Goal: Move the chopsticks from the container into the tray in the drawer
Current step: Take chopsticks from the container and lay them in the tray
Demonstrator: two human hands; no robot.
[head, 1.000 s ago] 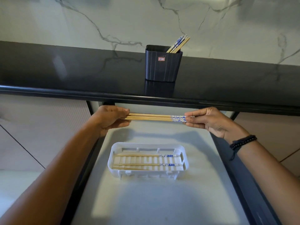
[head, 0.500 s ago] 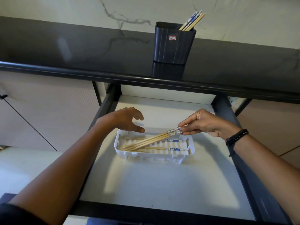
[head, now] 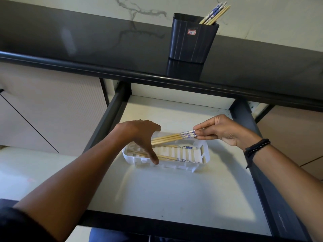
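My right hand [head: 222, 131] pinches the blue-patterned ends of a small bundle of wooden chopsticks [head: 167, 137], which slant down to the left over the white slotted tray [head: 205, 157] in the open drawer. My left hand [head: 139, 137] is spread over the tray's left end, thumb on its front rim, fingers apart and covering the bundle's tips. Two chopsticks [head: 176, 146] lie flat inside the tray. The dark ribbed container [head: 191, 42] stands on the black countertop behind, with several chopsticks [head: 215, 13] sticking out of its right corner.
The drawer [head: 174, 193] has a pale floor and dark side rails [head: 272, 189]. The black countertop [head: 87, 48] overhangs the drawer's back. Beige cabinet fronts [head: 52, 110] flank the drawer on both sides. A marble wall rises behind the container.
The bundle went from being held level under the counter edge by both hands down to the tray. My left hand let go of it and now rests spread on the tray's left end.
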